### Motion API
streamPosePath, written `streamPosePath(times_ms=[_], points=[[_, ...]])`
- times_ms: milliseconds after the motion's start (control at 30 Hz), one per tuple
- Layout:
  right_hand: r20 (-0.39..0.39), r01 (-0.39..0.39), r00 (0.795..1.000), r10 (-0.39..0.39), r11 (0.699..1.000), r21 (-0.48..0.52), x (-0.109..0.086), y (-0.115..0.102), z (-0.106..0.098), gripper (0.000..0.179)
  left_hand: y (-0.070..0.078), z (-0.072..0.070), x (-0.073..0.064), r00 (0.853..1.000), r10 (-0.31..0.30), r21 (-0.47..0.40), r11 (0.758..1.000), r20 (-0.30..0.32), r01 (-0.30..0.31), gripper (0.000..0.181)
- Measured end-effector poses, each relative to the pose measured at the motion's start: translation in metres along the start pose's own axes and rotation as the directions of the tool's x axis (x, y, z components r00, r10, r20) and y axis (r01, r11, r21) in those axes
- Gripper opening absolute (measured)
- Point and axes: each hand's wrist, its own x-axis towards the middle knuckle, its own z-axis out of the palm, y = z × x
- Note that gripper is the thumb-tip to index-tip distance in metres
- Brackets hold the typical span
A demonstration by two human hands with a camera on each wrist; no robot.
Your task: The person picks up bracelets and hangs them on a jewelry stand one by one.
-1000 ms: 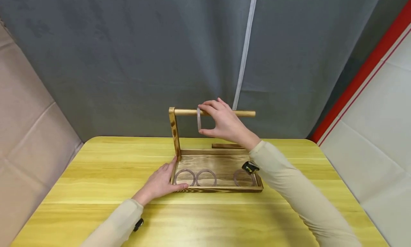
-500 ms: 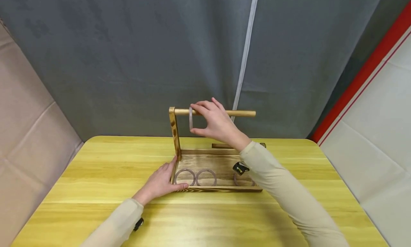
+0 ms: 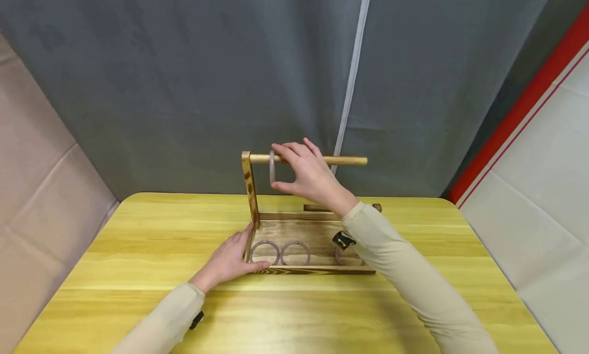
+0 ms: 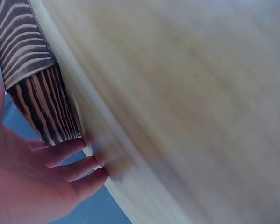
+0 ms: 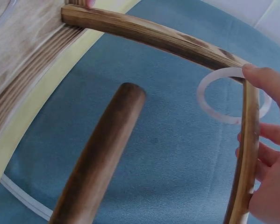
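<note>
A wooden stand has a shallow tray [image 3: 317,271], a left upright [image 3: 250,190] and a horizontal rod [image 3: 347,160] with a free right end. Near the upright, a pale translucent bangle [image 3: 272,171] encircles the rod. My right hand [image 3: 315,177] pinches that bangle, thumb low and fingers high in the head view; the right wrist view shows the bangle [image 5: 205,100] around the rod. My left hand [image 3: 228,257] rests spread at the tray's front left corner, thumb along the front wall and fingers by the left side. Three more bangles [image 3: 296,243] lie in the tray, the rightmost partly hidden by my right wrist.
Behind the tray is a dark brown rod [image 3: 315,208], largely covered by my right forearm in the head view; the right wrist view shows a dark rod [image 5: 102,154] nearby. A yellow wooden table [image 3: 152,241] supports the stand, with a grey curtain [image 3: 184,98] behind.
My right hand has slid the bangle left along the rod toward the upright, slowing over the last half second. The left hand has kept its place at the tray corner.
</note>
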Motion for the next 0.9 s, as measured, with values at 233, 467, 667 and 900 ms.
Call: streamPosePath(times_ms=[233, 467, 667, 900], points=[[-0.109, 0.084, 0.992, -0.070, 0.988, 0.133, -0.010, -0.004, -0.005, 0.075, -0.002, -0.003, 0.000, 0.999, 0.027, -0.001, 1.000, -0.024, -0.027, 0.115], [-0.189, 0.148, 0.977, -0.098, 0.951, 0.273, -0.028, -0.011, -0.003, 0.066, -0.006, -0.006, -0.002, 0.998, 0.033, -0.016, 0.999, -0.045, -0.034, 0.115], [-0.155, 0.183, 0.979, -0.132, 0.906, 0.381, -0.055, -0.015, 0.013, 0.063, -0.007, -0.004, -0.002, 0.999, 0.029, -0.020, 0.999, -0.042, -0.029, 0.116], [-0.073, 0.129, 0.992, -0.107, 0.881, 0.455, -0.077, -0.018, 0.030, 0.060, -0.005, -0.005, -0.002, 0.999, 0.024, -0.019, 1.000, -0.040, -0.025, 0.113]])
